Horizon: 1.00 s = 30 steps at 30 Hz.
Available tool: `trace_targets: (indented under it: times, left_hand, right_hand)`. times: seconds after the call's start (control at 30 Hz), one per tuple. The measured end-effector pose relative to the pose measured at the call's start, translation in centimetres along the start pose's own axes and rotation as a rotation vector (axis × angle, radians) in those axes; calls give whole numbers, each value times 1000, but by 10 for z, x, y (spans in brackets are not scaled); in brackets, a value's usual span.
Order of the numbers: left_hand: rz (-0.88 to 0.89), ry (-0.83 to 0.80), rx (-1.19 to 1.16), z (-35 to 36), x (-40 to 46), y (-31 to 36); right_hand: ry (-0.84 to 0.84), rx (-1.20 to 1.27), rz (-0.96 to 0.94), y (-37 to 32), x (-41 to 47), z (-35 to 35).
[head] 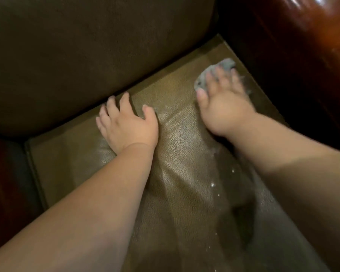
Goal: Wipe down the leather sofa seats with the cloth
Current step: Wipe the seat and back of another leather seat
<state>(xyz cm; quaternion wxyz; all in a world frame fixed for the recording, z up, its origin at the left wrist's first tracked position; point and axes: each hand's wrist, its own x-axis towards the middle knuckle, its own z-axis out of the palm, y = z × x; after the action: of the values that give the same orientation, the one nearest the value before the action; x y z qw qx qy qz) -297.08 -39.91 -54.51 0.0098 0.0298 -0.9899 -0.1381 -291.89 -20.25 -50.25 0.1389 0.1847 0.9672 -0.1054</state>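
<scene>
**Two bare hands on a leather sofa seat, one with a cloth**

Both forearms reach in from the 6 o'clock edge of the head view toward the back of the seat. The left hand (128,122) lies palm down on the seat cushion (177,154), its fingers straight and slightly spread, the tips pointing toward 11 o'clock and ending at the seam where the cushion meets the backrest (86,46). Its grip is wide and holds nothing; the palm simply rests on the leather. The right hand (222,107) sits at about 2 o'clock from the left hand, well apart from it, near the far right corner of the cushion. Its fingers spread over a small grey cloth (214,73) and press it against the leather; the cloth is bunched and shows beyond the fingertips toward 12 o'clock. This hand and the cloth are motion-blurred, so whether the fingers curl round the cloth or lie flat on it cannot be told. The cushion is olive-brown, pebbled, and glossy in a streak between the two arms, with a few pale specks (212,184) scattered on it at 5 o'clock from the right wrist. Polished reddish wooden armrest (322,46) borders the cushion at 3 o'clock.
</scene>
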Motion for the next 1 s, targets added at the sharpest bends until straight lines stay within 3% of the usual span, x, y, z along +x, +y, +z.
trace_targets:
  times: [0.13, 0.2, 0.27, 0.33, 0.4, 0.43, 0.57, 0.63, 0.7, 0.77, 0.83, 0.87, 1.0]
  left_hand:
    - [185, -215, -27, -30, -10, -7]
    - [291, -271, 1, -42, -29, -19]
    - [365, -264, 26, -46, -50, -31]
    - [388, -238, 23, -44, -58, -37]
    - [374, -209, 6, -41, -58, -37]
    - [366, -202, -1, -40, -57, -36]
    - [381, -244, 2, -46, -58, -34]
    - [396, -288, 12, -51, -62, -34]
    - [426, -307, 35, -53, -73, -37]
    - [454, -292, 52, -52, -85, -41]
    - [445, -278, 47, -52, -88, -42]
    - [442, -278, 46, -53, -87, -42]
    - [457, -345, 57, -59, -92, -42]
  right_hand:
    - [-33, 58, -436, -40, -127, 18]
    - [-121, 18, -507, -20, -145, 11]
    - [-63, -46, -377, 14, -121, 8]
    - [-24, -1, -72, 45, -89, 3]
    - [6, 90, 147, 39, -84, 4]
    - [22, 56, 147, 23, -96, 11]
    - [-6, 21, -410, -38, -207, 41]
    - [-83, -1, -528, -20, -215, 33]
    - [14, -30, -395, 17, -191, 29]
    - [63, 40, -32, 49, -159, 17]
    - [49, 155, 242, 42, -147, 17]
    - [55, 142, 252, 24, -154, 24]
    - [26, 37, -317, -54, -245, 55]
